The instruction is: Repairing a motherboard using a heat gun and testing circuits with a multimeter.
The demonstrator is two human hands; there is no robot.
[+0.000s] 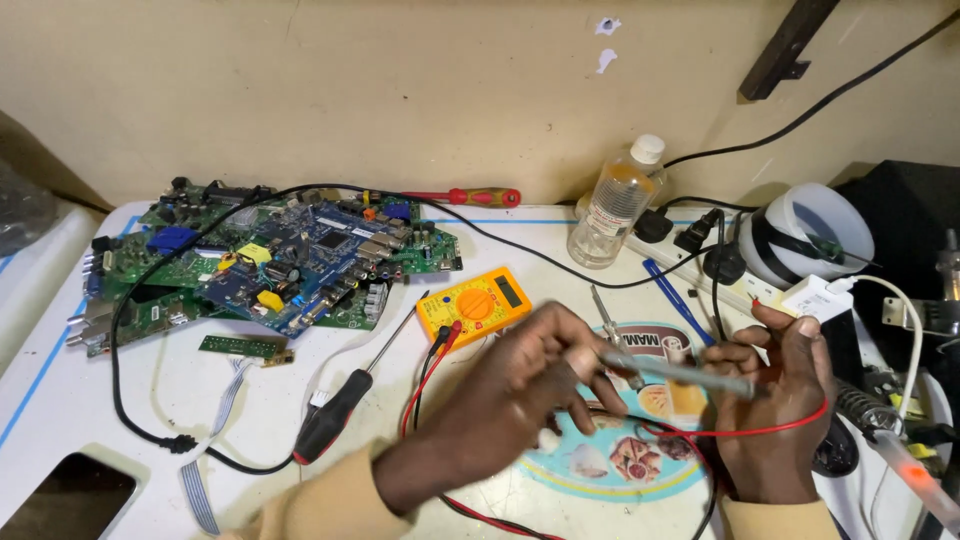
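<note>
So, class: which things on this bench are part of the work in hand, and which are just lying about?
In use: left hand, right hand, grey rod, red wire, yellow meter.

Lying about: circuit boards, black-handled screwdriver, red screwdriver, plastic bottle, blue pen.

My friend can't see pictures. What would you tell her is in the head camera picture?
Two hands, left hand and right hand, hold a thin grey metal rod together over a white workbench. A yellow multimeter with red and black wires lies just behind, and green and blue circuit boards are piled at far left.
</note>
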